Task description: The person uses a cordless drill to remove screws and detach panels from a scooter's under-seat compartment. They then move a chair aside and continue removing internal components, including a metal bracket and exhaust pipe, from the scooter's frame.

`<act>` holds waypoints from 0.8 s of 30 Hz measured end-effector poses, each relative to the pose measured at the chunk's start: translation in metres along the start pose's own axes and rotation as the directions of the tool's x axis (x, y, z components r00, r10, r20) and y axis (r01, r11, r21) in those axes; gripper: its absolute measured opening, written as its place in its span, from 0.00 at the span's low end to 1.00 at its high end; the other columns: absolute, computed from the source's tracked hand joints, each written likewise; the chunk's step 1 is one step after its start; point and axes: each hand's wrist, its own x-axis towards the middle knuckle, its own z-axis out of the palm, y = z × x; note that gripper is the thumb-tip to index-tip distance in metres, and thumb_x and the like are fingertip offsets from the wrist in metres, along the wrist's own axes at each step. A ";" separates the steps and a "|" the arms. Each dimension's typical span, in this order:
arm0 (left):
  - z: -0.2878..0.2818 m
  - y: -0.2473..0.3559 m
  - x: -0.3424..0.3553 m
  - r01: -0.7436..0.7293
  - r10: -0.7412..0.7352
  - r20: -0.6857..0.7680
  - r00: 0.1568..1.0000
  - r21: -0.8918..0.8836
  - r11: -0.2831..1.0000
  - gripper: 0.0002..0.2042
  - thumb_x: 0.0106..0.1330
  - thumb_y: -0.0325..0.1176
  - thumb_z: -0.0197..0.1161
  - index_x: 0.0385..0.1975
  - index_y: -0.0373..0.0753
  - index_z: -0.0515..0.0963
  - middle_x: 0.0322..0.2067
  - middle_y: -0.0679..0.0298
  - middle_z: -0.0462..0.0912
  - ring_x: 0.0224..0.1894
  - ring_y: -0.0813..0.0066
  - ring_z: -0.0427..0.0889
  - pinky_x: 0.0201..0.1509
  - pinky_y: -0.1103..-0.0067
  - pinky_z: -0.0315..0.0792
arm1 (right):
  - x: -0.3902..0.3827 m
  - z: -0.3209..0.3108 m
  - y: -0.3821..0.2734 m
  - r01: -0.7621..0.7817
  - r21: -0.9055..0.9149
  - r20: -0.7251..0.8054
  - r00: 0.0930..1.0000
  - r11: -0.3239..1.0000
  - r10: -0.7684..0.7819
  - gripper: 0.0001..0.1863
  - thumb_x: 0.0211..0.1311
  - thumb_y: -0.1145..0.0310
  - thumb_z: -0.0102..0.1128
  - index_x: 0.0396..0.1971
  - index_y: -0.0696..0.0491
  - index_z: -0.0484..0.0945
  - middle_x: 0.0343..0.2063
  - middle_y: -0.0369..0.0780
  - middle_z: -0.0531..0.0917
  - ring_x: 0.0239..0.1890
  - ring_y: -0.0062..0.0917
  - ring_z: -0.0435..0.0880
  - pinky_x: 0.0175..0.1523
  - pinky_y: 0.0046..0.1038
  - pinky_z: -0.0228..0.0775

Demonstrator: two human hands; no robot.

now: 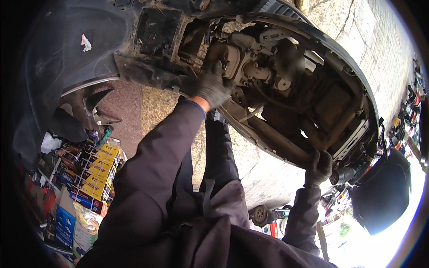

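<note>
In front of me lies an open vehicle body with a dark, curved rim [357, 67]; grimy mechanical parts fill its inside. My left hand [213, 89], in a dark grey glove, reaches over the near rim towards a pale, boxy metal part [233, 60]. Its fingers are lost in shadow and blur, so what they touch is unclear. Lower right, my gloved right hand [319, 169] is closed around the body's near edge, beside a dirty metal tube [279, 136]. Among the parts sits a pale round cap [282, 84].
Left of my arm stand stacked yellow and blue boxes [100, 172] among loose clutter. A large dark panel [89, 40] fills the upper left. A dark, curved object [382, 192] hangs at the right. Beyond the rim is tiled paving [384, 40]. A parked vehicle's wheel [260, 215] shows below.
</note>
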 end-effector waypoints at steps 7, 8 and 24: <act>-0.019 0.004 -0.004 0.130 -0.130 0.058 0.990 0.005 0.991 0.30 0.63 0.49 0.60 0.57 0.33 0.66 0.41 0.46 0.81 0.47 0.49 0.80 0.53 0.63 0.72 | -0.001 0.004 0.000 -0.038 0.017 -0.036 0.999 0.999 0.039 0.08 0.59 0.76 0.64 0.38 0.58 0.77 0.34 0.37 0.81 0.37 0.22 0.80 0.46 0.22 0.73; -0.015 0.000 0.000 0.095 -0.098 -0.036 0.995 -0.079 0.992 0.29 0.62 0.48 0.62 0.55 0.33 0.68 0.41 0.46 0.81 0.47 0.50 0.80 0.53 0.63 0.72 | -0.001 0.004 0.000 -0.005 -0.035 -0.051 0.999 0.999 0.004 0.08 0.59 0.76 0.64 0.38 0.59 0.77 0.34 0.37 0.81 0.37 0.22 0.80 0.46 0.22 0.73; -0.011 -0.054 0.052 -0.122 0.094 0.136 0.986 0.207 0.971 0.21 0.61 0.53 0.59 0.47 0.44 0.78 0.42 0.50 0.82 0.45 0.49 0.80 0.49 0.61 0.73 | 0.002 0.008 -0.015 0.131 -0.178 -0.054 0.988 0.975 -0.143 0.06 0.57 0.76 0.62 0.34 0.59 0.78 0.31 0.41 0.80 0.33 0.29 0.81 0.42 0.26 0.75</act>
